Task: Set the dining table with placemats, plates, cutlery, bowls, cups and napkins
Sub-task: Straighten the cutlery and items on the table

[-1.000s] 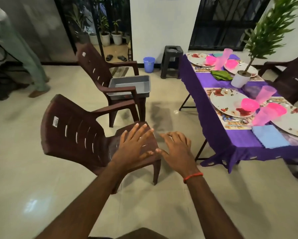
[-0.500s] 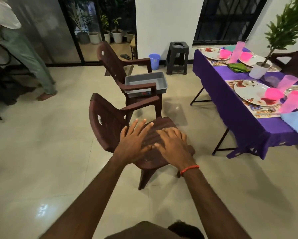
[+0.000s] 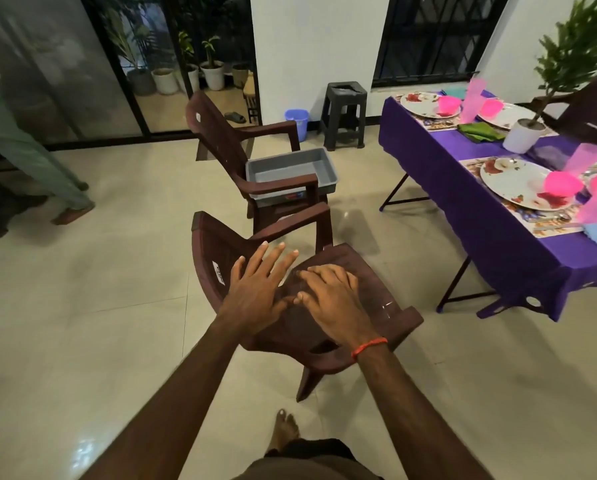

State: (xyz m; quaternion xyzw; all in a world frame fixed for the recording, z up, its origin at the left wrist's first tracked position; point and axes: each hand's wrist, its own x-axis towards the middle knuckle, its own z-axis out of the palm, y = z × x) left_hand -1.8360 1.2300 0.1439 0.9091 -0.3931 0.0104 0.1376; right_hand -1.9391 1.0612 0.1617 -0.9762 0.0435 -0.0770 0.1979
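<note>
The purple-clothed dining table [image 3: 463,202] looked laid. Left of the table stood a brown plastic armchair [image 3: 214,247] and a grey plastic tub [image 3: 290,168], probably the carrier. White floral plates [image 3: 511,178] sat on the table. Over the armchair we held left hand [image 3: 255,289] and right hand [image 3: 335,299] flat, holding nothing, likely to shift it.

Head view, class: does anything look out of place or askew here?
Yes. A grey rectangular plastic tub sits on the seat of the far brown plastic armchair, an odd place for it, away from the purple-clothed dining table.
</note>
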